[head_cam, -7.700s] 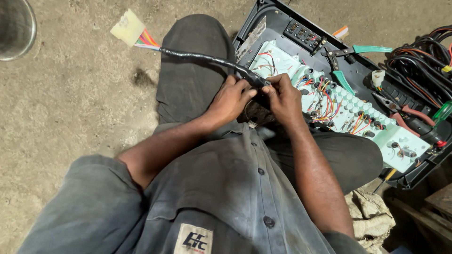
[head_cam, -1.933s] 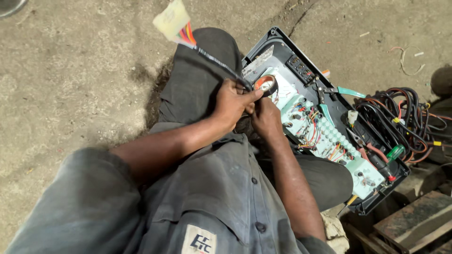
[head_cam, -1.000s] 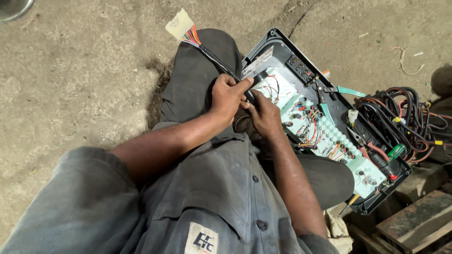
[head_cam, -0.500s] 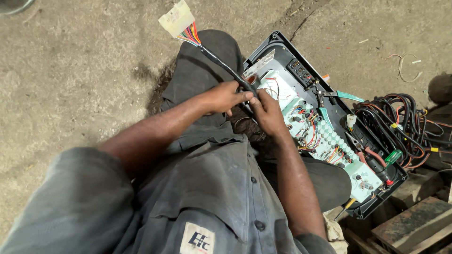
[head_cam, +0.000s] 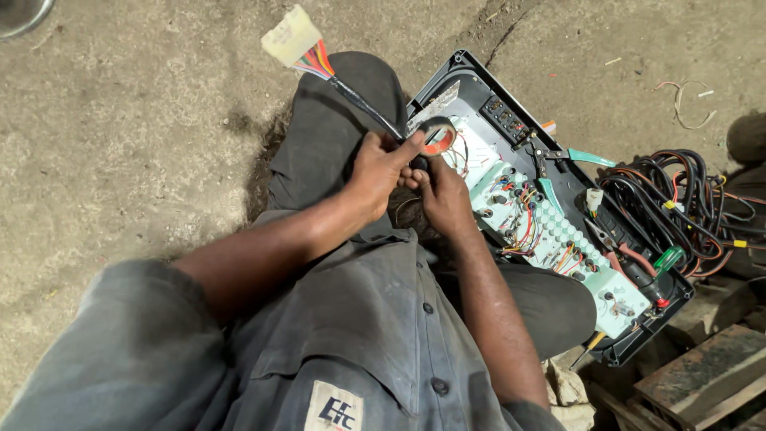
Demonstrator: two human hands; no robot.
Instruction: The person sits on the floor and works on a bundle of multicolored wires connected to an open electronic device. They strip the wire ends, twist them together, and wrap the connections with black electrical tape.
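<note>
Gripping a tape roll with curled fingers and raised thumb, left hand over the panel's near edge, right hand just beside it, closed on the black cable, connector beyond the knee.

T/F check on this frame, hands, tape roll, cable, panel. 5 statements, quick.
1. The left hand touches the roll of tape. True: its thumb lies against the roll.
2. The cream connector is plugged into the black panel. False: it lies loose on the ground, past the knee.
3. The right hand is by the black cable near the panel's edge. True.
4. The bundle of wires lies left of the person's leg. False: it is on the right, beside the panel.
5. Teal-handled pliers rest on the panel. True.
</note>
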